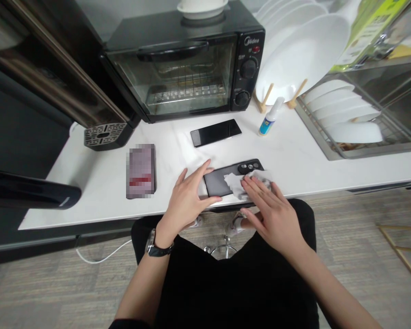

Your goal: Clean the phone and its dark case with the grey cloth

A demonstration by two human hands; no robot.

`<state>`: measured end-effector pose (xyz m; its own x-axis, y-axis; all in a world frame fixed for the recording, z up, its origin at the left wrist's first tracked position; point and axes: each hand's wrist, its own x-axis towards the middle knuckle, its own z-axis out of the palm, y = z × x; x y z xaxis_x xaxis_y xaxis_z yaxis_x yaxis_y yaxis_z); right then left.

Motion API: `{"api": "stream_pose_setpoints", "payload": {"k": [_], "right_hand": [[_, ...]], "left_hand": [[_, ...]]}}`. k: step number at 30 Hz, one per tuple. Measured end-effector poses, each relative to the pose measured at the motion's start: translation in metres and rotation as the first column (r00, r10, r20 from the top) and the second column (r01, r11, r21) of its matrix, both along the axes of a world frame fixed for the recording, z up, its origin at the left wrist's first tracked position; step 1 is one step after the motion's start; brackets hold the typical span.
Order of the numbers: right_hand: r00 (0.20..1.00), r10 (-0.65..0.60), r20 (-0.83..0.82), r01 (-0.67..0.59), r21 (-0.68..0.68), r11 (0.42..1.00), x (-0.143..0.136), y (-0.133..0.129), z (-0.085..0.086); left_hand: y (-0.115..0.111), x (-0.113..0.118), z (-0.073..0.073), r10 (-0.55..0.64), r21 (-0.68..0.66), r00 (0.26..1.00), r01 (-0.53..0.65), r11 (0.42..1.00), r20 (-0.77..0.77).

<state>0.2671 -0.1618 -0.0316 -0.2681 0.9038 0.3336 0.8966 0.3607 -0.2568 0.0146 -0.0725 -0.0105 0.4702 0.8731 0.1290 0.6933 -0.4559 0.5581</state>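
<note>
A dark grey phone case or phone [217, 181] with round black camera rings lies near the counter's front edge. My left hand [188, 196] grips its left end between thumb and fingers. Under the fingers of my right hand [269, 208], a crumpled white cloth or tissue [235, 183] is pressed on the right part of the dark object, partly covering it. Behind it lies a black phone [216, 133], screen up. A small spray bottle [271, 117] with a blue label stands to the right of that phone. At the left is a pixelated purple item [141, 171].
A black toaster oven [185, 68] stands at the back of the white counter [178, 151]. White plates [301, 55] stand in a rack to its right, beside a sink [318, 132] holding more dishes. A black appliance [106, 137] is at the left.
</note>
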Motion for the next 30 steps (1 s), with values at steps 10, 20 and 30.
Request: {"api": "stream_pose_setpoints", "payload": {"k": [10, 20, 30], "right_hand": [[0.966, -0.248, -0.072, 0.254, 0.075, 0.964, -0.031, 0.042, -0.004], [0.981, 0.072, -0.179, -0.076, -0.014, 0.997, -0.105, 0.031, 0.005], [0.988, 0.136, -0.074, -0.136, 0.013, 0.991, -0.028, 0.006, 0.000]], "left_hand": [[0.000, 0.002, 0.003, -0.010, -0.008, 1.000, 0.010, 1.000, 0.020], [0.002, -0.005, -0.012, -0.061, 0.081, 0.998, 0.063, 0.995, -0.027], [0.000, 0.001, -0.001, -0.005, 0.029, 1.000, 0.005, 1.000, -0.002]]}}
